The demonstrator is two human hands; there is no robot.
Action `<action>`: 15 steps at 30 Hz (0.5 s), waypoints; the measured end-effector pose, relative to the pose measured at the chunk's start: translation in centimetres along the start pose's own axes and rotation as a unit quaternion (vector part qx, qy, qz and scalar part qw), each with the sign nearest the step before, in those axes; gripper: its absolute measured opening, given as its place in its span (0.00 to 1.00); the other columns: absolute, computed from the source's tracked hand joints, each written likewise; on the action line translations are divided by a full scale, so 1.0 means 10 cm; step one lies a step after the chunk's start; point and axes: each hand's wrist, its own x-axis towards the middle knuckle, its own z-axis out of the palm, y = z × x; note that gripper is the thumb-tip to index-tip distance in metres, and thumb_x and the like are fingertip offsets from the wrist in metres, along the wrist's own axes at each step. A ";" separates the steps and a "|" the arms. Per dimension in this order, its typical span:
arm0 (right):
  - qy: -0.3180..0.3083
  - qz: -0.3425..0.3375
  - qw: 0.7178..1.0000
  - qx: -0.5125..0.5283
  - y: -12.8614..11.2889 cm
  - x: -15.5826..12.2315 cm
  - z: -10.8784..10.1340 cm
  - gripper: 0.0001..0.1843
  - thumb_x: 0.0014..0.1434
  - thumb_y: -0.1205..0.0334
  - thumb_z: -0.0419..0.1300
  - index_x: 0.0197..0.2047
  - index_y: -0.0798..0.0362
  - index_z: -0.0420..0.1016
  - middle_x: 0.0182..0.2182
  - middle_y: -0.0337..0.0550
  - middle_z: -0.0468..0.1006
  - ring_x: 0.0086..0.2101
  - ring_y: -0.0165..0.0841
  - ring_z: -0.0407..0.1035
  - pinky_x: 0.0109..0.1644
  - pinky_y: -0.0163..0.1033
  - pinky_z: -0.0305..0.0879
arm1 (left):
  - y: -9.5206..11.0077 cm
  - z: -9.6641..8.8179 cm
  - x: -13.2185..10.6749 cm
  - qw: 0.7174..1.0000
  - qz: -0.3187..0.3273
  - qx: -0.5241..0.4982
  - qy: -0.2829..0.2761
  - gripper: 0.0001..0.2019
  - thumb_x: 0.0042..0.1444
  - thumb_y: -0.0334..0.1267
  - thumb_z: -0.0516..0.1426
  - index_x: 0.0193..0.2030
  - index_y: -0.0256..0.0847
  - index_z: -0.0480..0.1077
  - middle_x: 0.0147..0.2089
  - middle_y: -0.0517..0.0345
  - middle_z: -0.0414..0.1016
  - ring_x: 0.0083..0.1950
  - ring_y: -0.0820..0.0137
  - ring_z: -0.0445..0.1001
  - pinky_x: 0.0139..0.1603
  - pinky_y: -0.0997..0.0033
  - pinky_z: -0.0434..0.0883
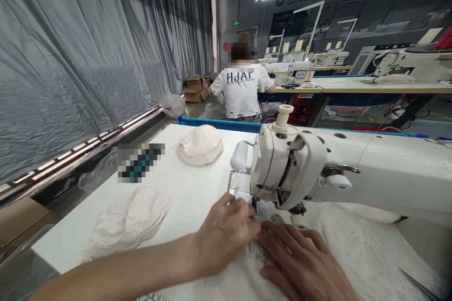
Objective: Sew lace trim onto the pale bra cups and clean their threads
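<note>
A white sewing machine [282, 164] stands in front of me, its needle area partly hidden by my fingers. My left hand [229, 230] is closed just left of the presser foot, fingers curled down on a pale lace fabric [251, 265]. Over the right part of that fabric lies my right hand [300, 258], fingers stretched forward and pressing it down, the tips close to the needle plate. The fabric runs from under both hands toward my body. Under the machine arm, more pale lace [367, 249] is spread out.
A stack of lace pieces [134, 216] lies at the table's left, a rounded pale stack [201, 146] farther back. A pointed metal tool [420, 284] rests at lower right. A person in a white shirt [243, 91] sits ahead. Cardboard boxes [196, 89] stand by the grey curtain [106, 37].
</note>
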 end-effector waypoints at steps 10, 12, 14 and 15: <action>-0.044 0.005 0.998 -0.033 0.25 -0.03 0.18 0.15 0.63 0.55 0.52 0.52 0.47 0.67 0.45 0.45 0.78 0.35 0.34 0.73 0.41 0.43 0.56 | -0.17 0.27 0.16 0.997 0.056 0.040 0.039 0.11 0.57 0.38 0.58 0.26 0.37 0.66 0.30 0.61 0.70 0.33 0.72 0.68 0.44 0.66 0.63; -0.012 0.033 0.998 -0.045 0.26 -0.02 0.19 0.15 0.67 0.57 0.45 0.50 0.48 0.69 0.39 0.45 0.81 0.35 0.36 0.73 0.43 0.46 0.53 | -0.23 0.32 0.25 0.997 0.053 0.035 0.038 0.12 0.57 0.39 0.58 0.25 0.37 0.65 0.28 0.62 0.69 0.32 0.72 0.68 0.45 0.65 0.63; 0.021 0.057 0.997 -0.041 0.23 0.02 0.15 0.17 0.69 0.58 0.41 0.47 0.48 0.70 0.33 0.44 0.81 0.36 0.38 0.73 0.45 0.48 0.51 | -0.25 0.32 0.27 0.997 0.051 0.037 0.038 0.13 0.58 0.36 0.56 0.24 0.38 0.65 0.26 0.62 0.67 0.31 0.72 0.66 0.44 0.65 0.63; 0.031 0.061 0.997 -0.028 0.20 0.04 0.12 0.18 0.69 0.59 0.41 0.47 0.49 0.70 0.33 0.44 0.81 0.36 0.38 0.73 0.46 0.49 0.51 | -0.25 0.29 0.25 0.997 0.049 0.040 0.044 0.12 0.59 0.34 0.55 0.24 0.38 0.65 0.26 0.61 0.67 0.31 0.72 0.66 0.44 0.65 0.63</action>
